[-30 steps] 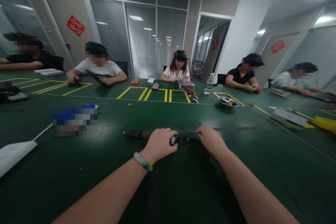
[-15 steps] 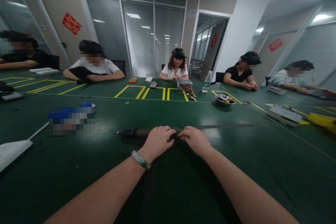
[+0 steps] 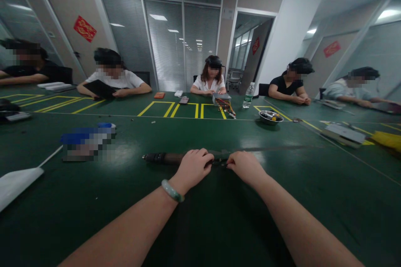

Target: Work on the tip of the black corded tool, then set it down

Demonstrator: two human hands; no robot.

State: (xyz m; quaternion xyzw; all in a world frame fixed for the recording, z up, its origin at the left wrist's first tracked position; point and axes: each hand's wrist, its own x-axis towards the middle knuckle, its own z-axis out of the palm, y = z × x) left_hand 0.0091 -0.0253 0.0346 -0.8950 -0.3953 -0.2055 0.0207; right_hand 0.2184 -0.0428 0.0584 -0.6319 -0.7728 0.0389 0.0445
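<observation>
On the green table in front of me lies a long, tube-shaped dark brown and black tool (image 3: 171, 158) with a small metallic tip at its left end; its exact kind is unclear. My left hand (image 3: 196, 166) is closed over its right part, hiding much of it. Thin dark parts show between my two hands. To the right, my right hand (image 3: 246, 166) has its fingers pinched together at the end of these dark parts, though what the fingertips hold is mostly hidden.
A blue-and-white packet (image 3: 89, 139), partly blurred out, and a white item (image 3: 19, 183) lie left. Beyond a table seam are a metal bowl (image 3: 270, 117) of small items, a water bottle (image 3: 248, 96) and a metal box with wires (image 3: 222, 101). Several people sit opposite.
My right hand has moved right, away from my left hand, widening the gap where dark parts now show. My left hand stays over the tool. The view has shifted slightly.
</observation>
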